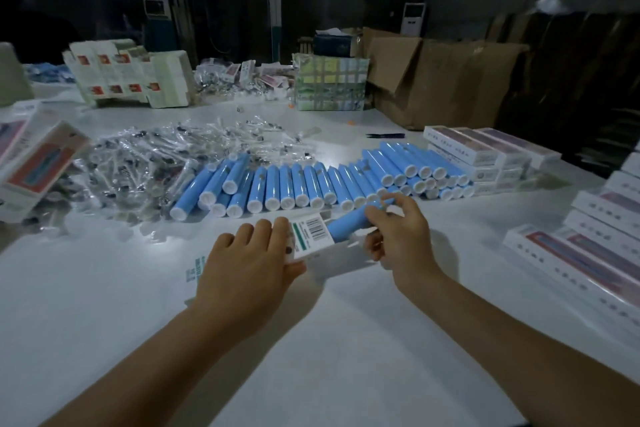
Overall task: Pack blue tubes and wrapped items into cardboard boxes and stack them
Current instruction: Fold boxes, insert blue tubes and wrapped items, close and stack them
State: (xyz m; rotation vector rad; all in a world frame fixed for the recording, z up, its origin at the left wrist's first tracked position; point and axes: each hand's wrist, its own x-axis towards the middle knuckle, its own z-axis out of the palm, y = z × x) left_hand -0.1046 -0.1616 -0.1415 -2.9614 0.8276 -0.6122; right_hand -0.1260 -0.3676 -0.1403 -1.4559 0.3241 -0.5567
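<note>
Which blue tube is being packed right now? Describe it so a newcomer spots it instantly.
Start at the long row of blue plastic tubes across the white table. Just in front, the right hand grips one blue tube, feeding it into the small barcoded cardboard box the left hand holds. It alone is lifted.

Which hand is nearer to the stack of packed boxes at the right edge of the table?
The right hand. It grips a blue tube just left of the stack of packed boxes; the left hand, holding the small box, is farther left.
</note>
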